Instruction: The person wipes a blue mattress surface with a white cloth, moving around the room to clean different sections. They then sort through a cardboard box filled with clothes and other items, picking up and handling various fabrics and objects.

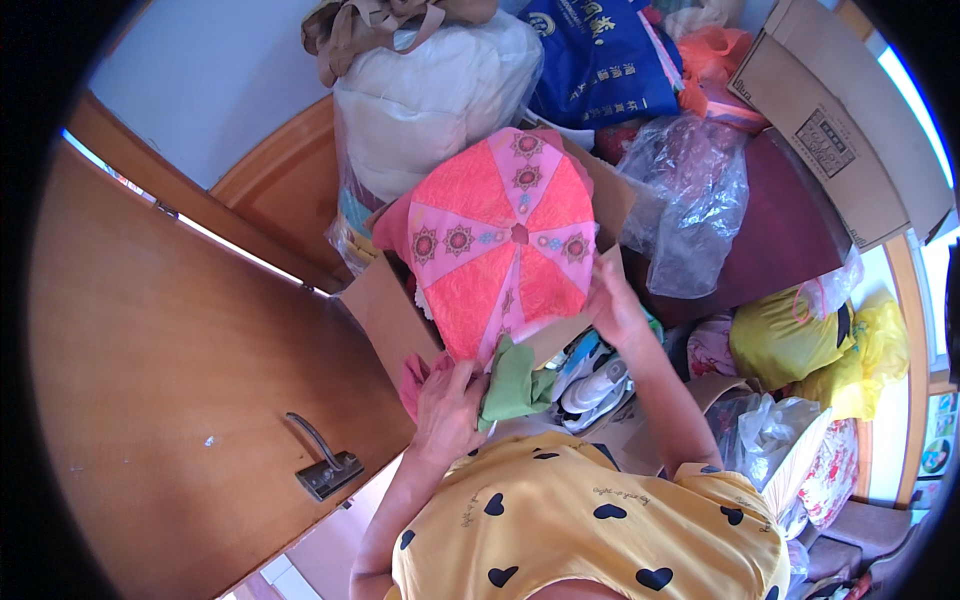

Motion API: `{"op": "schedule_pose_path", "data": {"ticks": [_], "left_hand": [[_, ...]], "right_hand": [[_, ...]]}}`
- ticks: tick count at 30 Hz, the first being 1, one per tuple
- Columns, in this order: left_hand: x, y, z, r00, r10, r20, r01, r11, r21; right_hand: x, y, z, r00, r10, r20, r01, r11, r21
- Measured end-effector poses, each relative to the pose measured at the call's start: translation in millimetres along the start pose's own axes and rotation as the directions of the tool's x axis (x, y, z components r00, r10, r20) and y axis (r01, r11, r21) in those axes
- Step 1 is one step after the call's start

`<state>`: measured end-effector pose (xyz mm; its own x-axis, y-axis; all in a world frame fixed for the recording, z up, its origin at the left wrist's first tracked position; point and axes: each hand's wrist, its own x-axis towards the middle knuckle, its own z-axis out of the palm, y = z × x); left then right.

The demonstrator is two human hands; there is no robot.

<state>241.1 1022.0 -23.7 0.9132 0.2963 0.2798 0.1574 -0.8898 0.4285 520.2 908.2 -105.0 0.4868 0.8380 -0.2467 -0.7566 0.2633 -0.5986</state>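
A round patchwork cushion or cloth cover [517, 235] in red and pink panels with printed medallions lies across the top of an open cardboard box [386, 300]. My left hand [448, 409] is at its near edge, with the fingers closed on a piece of green cloth [517, 386]. Darker pink cloth [414, 382] shows beside that hand. At the cover's right edge is my right hand [619, 311], its fingers extended and no clear grip visible. Most of the box's contents are hidden under the cover.
A wooden door [187, 360] with a metal handle [326, 457] stands at left. Behind the box are a bagged white quilt [435, 97] and a blue bag [600, 67]. Shoes [596, 390], clear plastic [690, 202], yellow bags [795, 337] and another carton [825, 127] crowd the right.
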Motion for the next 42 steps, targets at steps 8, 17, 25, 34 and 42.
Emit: {"op": "schedule_pose_path", "data": {"ticks": [8,17,25,34,42], "left_hand": [[-17.8,-4.6,-5.4,1.0,-0.015,-0.013,0.015,0.999,-0.046],[-25.2,0.3,-15.6,0.999,-0.024,0.024,0.03,0.96,-0.279],[29.6,-12.6,-63.7,0.88,-0.39,-0.27,0.079,0.682,-0.727],[150.1,-29.5,-225.7,0.757,-0.277,-0.592,0.038,0.923,-0.383],[128.0,-1.5,-176.8,0.849,-0.054,-0.525,0.024,0.998,-0.064]], "right_hand": [[-37.4,2.2,-10.7,0.996,0.088,0.001,-0.088,0.996,0.025],[-61.4,-40.3,26.2,0.915,-0.386,0.118,0.394,0.918,-0.049],[15.9,-99.9,112.0,0.887,-0.4,0.231,0.424,0.903,-0.063],[129.5,-203.1,260.5,0.792,-0.519,0.321,0.602,0.749,-0.276],[112.5,-208.4,214.0,0.704,-0.564,0.432,0.703,0.465,-0.538]]}}
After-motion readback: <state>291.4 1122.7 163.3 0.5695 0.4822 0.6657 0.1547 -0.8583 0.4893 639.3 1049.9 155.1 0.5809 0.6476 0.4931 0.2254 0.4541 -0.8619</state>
